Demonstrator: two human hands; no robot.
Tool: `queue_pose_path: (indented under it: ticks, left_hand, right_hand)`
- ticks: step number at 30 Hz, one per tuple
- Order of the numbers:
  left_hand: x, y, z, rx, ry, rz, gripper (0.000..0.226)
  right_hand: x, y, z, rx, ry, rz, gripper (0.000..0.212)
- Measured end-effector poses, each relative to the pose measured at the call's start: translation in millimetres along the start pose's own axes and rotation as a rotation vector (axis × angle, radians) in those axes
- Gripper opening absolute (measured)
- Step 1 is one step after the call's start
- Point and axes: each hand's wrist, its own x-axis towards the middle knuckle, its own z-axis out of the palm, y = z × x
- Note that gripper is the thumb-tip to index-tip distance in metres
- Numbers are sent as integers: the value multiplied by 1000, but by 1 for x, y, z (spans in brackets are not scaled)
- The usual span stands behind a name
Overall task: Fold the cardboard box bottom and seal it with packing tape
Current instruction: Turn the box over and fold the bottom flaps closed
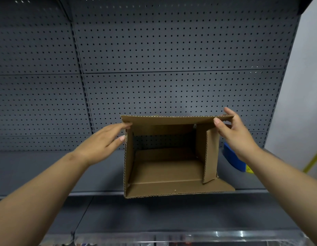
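The box (170, 157) lies on its side on the shelf (47, 171), open end toward the person, long axis running left to right. The right hand (237, 135) pinches the top flap's right corner. The left hand (104, 139) is open, fingertips at the left edge, nearest the unfolded left flap. A blue tape holder (233, 158) sits just right of the box.

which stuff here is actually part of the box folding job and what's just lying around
Part of the job:
- cardboard box, flaps open, on the shelf
- left hand at its left edge
- right hand pinching the top flap

Just lying about:
- blue object right of the box; cannot tell what it is
- pegboard wall

No tape visible.
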Motion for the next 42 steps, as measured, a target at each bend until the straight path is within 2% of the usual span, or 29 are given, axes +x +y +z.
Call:
queue_pose_path:
  ticks: [3,5,7,9,10,11,13,15,21,29,31,33,35,37,40,42]
  left_hand:
    - [-3,0,10,-77,4,-26,63]
    - [-4,5,14,-122,34,-32,58]
    - [-4,8,16,-151,59,-40,50]
    - [-5,11,16,-148,65,-54,48]
    - [-5,11,17,-148,64,-58,49]
    - [-6,12,17,-151,61,-57,50]
    - [-7,12,18,-153,49,-56,53]
    - [-7,11,20,-142,42,-50,53]
    - [-6,11,22,-134,39,-68,52]
    - [-7,9,29,-86,45,-140,56]
    - [-6,10,33,-69,61,-164,58]
    - [-6,14,39,-76,95,-184,64]
    - [-6,18,47,-101,173,-219,71]
    - [-5,21,55,-123,261,-258,75]
    - [-2,23,66,-125,325,-293,80]
    - [-1,23,72,-127,336,-320,82]
  right_hand:
    - [-6,-2,2,-56,72,15,84]
    - [-18,-3,6,-60,198,28,81]
    - [-40,-2,11,-28,356,9,63]
    - [-66,6,19,-112,356,-141,34]
    - [-78,11,24,-259,247,-258,27]
    - [-90,15,30,-440,70,-368,30]
    - [-106,27,42,-787,-310,-563,48]
    - [-110,35,56,-926,-498,-688,55]
    - [-89,21,84,-962,-770,-507,55]
    - [-92,30,91,-1075,-1112,-453,49]
    - [-96,28,90,-1115,-1165,-490,47]
    - [-96,25,82,-1053,-1037,-643,41]
    - [-89,28,69,-957,-666,-879,35]
    - [-79,28,52,-820,-234,-976,42]
    - [-59,22,25,-751,236,-895,57]
    - [-47,21,13,-742,372,-732,80]
